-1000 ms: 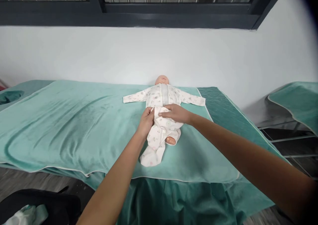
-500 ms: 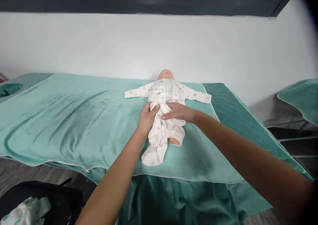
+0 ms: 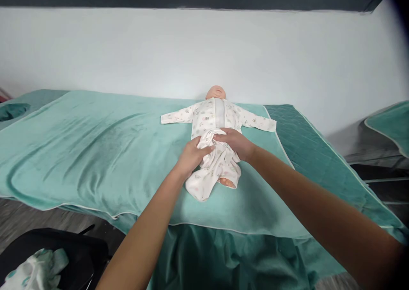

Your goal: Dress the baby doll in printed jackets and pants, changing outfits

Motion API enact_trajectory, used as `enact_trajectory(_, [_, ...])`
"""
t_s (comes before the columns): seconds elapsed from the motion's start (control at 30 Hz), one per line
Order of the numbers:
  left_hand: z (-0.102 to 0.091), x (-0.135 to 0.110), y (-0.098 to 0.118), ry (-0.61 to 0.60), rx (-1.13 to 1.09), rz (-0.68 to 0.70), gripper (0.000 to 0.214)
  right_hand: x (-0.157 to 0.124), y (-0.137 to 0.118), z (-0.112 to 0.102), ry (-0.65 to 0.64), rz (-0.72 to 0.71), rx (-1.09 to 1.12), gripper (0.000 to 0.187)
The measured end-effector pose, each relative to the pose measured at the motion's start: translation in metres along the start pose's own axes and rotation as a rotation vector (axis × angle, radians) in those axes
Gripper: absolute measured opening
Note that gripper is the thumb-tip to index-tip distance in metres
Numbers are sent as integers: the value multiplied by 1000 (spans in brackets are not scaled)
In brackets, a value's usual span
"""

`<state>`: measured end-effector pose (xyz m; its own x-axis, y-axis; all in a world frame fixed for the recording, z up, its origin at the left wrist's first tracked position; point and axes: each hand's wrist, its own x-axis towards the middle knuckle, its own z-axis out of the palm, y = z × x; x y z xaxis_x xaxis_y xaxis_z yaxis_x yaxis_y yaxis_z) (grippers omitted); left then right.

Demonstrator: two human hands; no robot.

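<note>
A baby doll [image 3: 216, 92] lies on its back on a light green blanket [image 3: 96, 153], its head toward the wall. It wears a white printed top [image 3: 203, 117] with sleeves spread out to both sides. Over its lower body, white printed baby pants [image 3: 204, 181] are gathered up in folds. My left hand [image 3: 193, 155] grips the bunched cloth on the left, thumb on top. My right hand [image 3: 236, 143] pinches the gathered edge at the doll's waist. From the right leg opening the doll's foot [image 3: 227, 182] peeks out; the other leg is hidden by cloth.
Below left, a black chair [image 3: 79, 256] holds a crumpled white and green cloth [image 3: 40, 271]. A darker green quilted cover [image 3: 309, 140] shows under the blanket at right. The white wall [image 3: 128, 51] stands behind, and another green-covered surface [image 3: 390, 126] is at far right.
My right hand has closed in on the gathered cloth, thumb now on its top edge. The left pant leg is drawn up and shorter. The camera view has shifted slightly.
</note>
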<state>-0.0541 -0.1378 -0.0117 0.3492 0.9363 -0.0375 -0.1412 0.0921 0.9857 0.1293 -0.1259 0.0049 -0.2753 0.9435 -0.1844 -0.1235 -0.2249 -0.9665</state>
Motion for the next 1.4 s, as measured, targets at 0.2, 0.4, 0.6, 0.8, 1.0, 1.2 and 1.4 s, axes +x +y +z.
enact_trajectory(0.2, [4,10,-10,166,-303,30,34,-11,-11,2,-228,118,-333,46])
enact_trajectory(0.4, [7,6,-14,198,-231,60,34,-5,-4,5,-105,50,-179,40])
enact_trajectory(0.6, [9,-4,-4,79,74,85,45,0,5,3,110,-65,-132,35])
enact_trajectory(0.8, [8,-6,2,-9,56,21,53,-1,10,3,50,-145,-211,33])
enact_trajectory(1.0, [8,-19,-4,75,-304,-3,49,-7,7,5,-30,-164,-427,37])
enact_trajectory(1.2, [35,-72,-14,249,-361,-27,46,-5,5,5,-54,-206,-779,14])
enact_trajectory(1.4, [58,-119,-19,456,-303,-113,37,-2,8,3,-95,-238,-961,11])
